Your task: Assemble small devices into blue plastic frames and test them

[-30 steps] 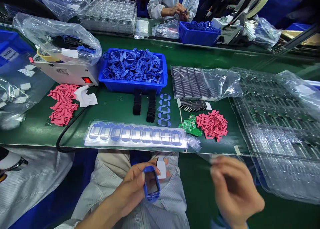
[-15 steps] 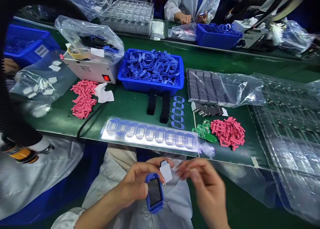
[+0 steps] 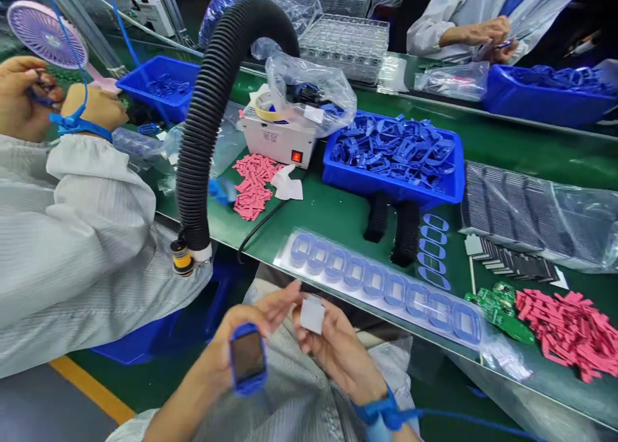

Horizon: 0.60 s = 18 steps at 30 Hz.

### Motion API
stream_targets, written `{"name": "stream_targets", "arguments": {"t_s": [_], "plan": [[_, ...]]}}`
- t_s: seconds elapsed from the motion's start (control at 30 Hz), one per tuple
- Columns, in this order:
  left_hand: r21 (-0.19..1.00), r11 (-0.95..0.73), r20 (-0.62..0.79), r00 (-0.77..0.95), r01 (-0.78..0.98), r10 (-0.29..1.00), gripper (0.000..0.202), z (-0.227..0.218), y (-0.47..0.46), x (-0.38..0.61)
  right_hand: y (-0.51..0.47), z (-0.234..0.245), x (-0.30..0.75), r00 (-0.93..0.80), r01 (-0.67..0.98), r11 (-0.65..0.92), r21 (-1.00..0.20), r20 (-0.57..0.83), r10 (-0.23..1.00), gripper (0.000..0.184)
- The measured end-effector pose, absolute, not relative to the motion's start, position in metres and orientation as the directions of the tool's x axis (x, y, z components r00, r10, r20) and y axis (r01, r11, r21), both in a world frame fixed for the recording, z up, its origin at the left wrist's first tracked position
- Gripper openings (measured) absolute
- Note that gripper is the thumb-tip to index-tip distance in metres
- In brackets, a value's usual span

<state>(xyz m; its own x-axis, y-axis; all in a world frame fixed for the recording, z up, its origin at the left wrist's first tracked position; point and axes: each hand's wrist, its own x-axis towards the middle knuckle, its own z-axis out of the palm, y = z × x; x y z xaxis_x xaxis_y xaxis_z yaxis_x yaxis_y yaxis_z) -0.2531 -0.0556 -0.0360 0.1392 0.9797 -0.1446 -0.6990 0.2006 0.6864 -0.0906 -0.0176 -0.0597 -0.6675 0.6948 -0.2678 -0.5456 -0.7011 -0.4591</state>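
While my left hand [image 3: 229, 326] holds a blue housing with a dark screen [image 3: 248, 358], my right hand [image 3: 345, 349] has a small white square piece [image 3: 312, 314] pinched at its fingertips. The housing lies against the inner side of my left hand, below my stretched-out fingers, its screen facing up toward me; blur hides exactly how my thumb bears on it. Those left fingers are loosely spread and reach across to just beside the white piece, though I cannot tell whether they touch it. My right hand is partly closed, thumb and fingers meeting on the piece, which stands to the right of the housing and a little higher in view, clear of it. A blue strap [image 3: 379, 408] circles my right wrist.

Both hands are over my lap, in front of the near edge of the green bench [image 3: 323, 217]. Nearest to them on it is a clear sheet of oval pieces [image 3: 355, 273]. Beyond the sheet stands a blue bin [image 3: 386, 188] heaped with blue plastic parts [image 3: 396, 149]; to the right of the sheet lie green circuit boards [image 3: 505, 310] beside a pile of pink strips [image 3: 567, 332].
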Motion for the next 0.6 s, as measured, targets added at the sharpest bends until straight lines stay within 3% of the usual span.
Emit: {"name": "stream_targets", "arguments": {"t_s": [0.03, 0.13, 0.33, 0.5, 0.6], "plan": [[0.681, 0.135, -0.079, 0.111, -0.719, 0.991, 0.029, -0.036, -0.061, -0.267, -0.014, -0.069, -0.107, -0.676, -0.537, -0.711, -0.454, -0.272, 0.685, 0.042], [0.596, 0.171, -0.039, 0.185, -0.785, 0.982, 0.026, -0.033, -0.077, -0.308, -0.005, -0.098, -0.166, -0.744, -0.485, -0.766, -0.422, -0.262, 0.615, 0.042], [0.61, 0.289, -0.393, 0.036, -0.737, 0.919, 0.039, -0.038, -0.105, -0.363, 0.006, -0.135, -0.257, -0.865, -0.366, -0.854, -0.369, -0.204, 0.459, 0.029], [0.633, 0.215, -0.478, -0.157, -0.744, 0.864, 0.033, -0.073, -0.099, -0.395, 0.003, -0.151, -0.259, -0.901, -0.292, -0.864, -0.411, -0.184, 0.392, 0.025], [0.635, 0.197, -0.509, -0.213, -0.747, 0.834, 0.025, -0.099, -0.079, -0.399, -0.002, -0.164, -0.244, -0.883, -0.283, -0.849, -0.446, -0.223, 0.412, 0.024]]}}
